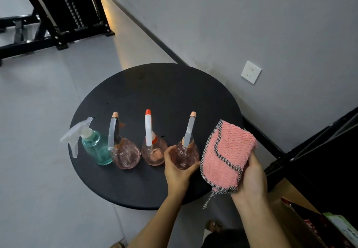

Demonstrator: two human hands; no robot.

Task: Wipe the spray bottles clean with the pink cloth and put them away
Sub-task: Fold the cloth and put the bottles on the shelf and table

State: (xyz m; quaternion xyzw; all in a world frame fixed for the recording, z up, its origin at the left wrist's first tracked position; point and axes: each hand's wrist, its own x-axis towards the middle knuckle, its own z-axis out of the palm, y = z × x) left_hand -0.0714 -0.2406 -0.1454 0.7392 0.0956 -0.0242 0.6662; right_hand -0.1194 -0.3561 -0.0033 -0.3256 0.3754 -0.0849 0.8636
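My left hand [177, 172] is wrapped round the lower belly of the rightmost pink bottle [185, 154], thumb on its left side and fingers curled under its right, and the bottle stands upright. My right hand [251, 178] grips the folded pink cloth [226, 154] from below and behind, with fingers closed into the fabric. The cloth stands up just right of that bottle. I cannot tell whether its checked hem touches the glass. A loose thread end hangs from its lower corner, over the table's near rim.

Four spray bottles stand in a row across the lower half of the round black table [155, 89]. From left of frame they are the teal bottle [95, 147], then the second pink bottle [126, 154] just beside it, the pink bottle with the white and red sprayer [154, 153], and the one I hold. The bodies sit close, with narrow gaps between them. The teal bottle is nearest the left rim, and its clear trigger head reaches past that rim in the picture.

The widest stretch of tabletop lies above the row, running to the far rim, which sits close to the grey wall and its dark skirting. A white wall socket [251, 72] is at right of centre. Grey floor spreads to the left of the table. A black metal frame [64, 5] fills the upper left. A black cabinet [319, 151] crowds the right edge of the frame beside my right wrist, with a cardboard box [290, 193] below it.
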